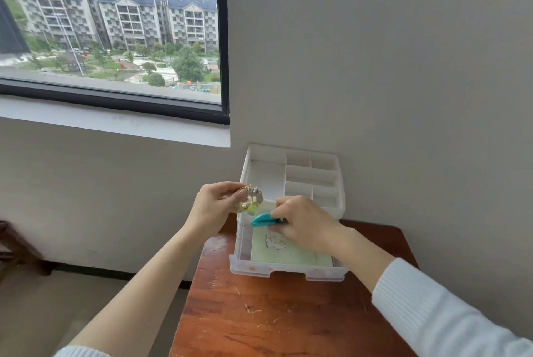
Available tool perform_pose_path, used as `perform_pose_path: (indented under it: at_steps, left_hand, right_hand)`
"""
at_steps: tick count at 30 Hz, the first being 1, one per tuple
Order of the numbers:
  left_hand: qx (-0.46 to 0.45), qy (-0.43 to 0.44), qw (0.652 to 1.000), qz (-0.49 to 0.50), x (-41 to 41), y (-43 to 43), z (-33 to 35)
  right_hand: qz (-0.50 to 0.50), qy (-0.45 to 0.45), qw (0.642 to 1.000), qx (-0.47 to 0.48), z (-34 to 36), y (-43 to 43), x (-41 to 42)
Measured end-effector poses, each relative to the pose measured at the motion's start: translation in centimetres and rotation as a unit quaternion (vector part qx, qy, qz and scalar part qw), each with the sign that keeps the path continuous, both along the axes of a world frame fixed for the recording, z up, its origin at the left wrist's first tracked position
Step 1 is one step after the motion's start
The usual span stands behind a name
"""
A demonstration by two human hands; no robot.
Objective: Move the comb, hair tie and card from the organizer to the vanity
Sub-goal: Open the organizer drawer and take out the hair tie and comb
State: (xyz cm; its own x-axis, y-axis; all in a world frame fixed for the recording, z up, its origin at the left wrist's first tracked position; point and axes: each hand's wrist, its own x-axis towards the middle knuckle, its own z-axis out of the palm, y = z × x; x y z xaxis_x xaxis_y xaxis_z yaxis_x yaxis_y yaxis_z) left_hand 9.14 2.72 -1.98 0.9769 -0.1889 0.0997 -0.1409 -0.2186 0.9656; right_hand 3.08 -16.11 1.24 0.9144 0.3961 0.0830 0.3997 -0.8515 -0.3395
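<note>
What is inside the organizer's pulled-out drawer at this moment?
In the drawer, a pale green card with a small drawing lies flat on the bottom. The right hand, holding the teal comb above it, covers the back right part, so anything there is hidden.

vanity (259, 313) front bare, organizer (288, 267) behind
</note>
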Motion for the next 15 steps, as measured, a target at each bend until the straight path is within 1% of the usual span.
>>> perform_pose_path:
  at_steps: [2, 4, 5, 9, 11, 15]
  left_hand:
    - [-0.049, 0.007, 0.998, 0.033, -1.5, 1.3, 0.8]
    - [-0.081, 0.006, 0.994, 0.076, -3.1, 2.9, 1.6]
    - [-0.09, 0.005, 0.991, 0.1, -3.9, 3.6, 2.0]
    - [-0.093, 0.013, 0.978, 0.185, -7.2, 5.9, 2.4]
    - [-0.092, 0.018, 0.968, 0.232, -9.0, 6.8, 2.0]
    - [-0.11, 0.013, 0.942, 0.318, -13.3, 8.3, 1.4]
  right_hand:
    - [-0.013, -0.005, 0.996, 0.091, 1.1, 0.1, 0.1]
    - [-0.023, 0.008, 0.982, 0.189, 2.2, 0.6, 0.6]
    - [-0.019, 0.019, 0.974, 0.224, 2.6, 0.9, 0.9]
    - [0.015, 0.069, 0.953, 0.295, 3.6, 2.0, 1.5]
    - [0.035, 0.089, 0.933, 0.347, 4.1, 2.5, 1.4]
    - [0.095, 0.092, 0.888, 0.441, 6.0, 5.5, 0.4]
